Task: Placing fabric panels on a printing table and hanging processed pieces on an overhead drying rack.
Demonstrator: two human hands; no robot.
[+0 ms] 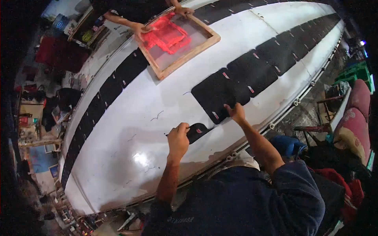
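Note:
My left hand (178, 140) is pinching the edge of a small black fabric piece (197, 132) that carries a red-and-white tag and curls up off the white table surface. The piece's far end reaches the corner of a flat black panel (214, 94). My right hand (236, 112) rests at the near edge of that panel, thumb and forefinger apart, with nothing seen between them. Similar tagged black panels (276, 50) run in a row to the far right. The long white table (127, 159) bears small pen-like marks.
Across the table, another person's hands (141, 31) hold a wooden-framed screen (177, 65) smeared with red ink. Another row of black panels (109, 88) follows the far edge. A rail with rings (271, 126) lines the near edge. At right stand a cushioned seat (353, 129) and a green crate (355, 75).

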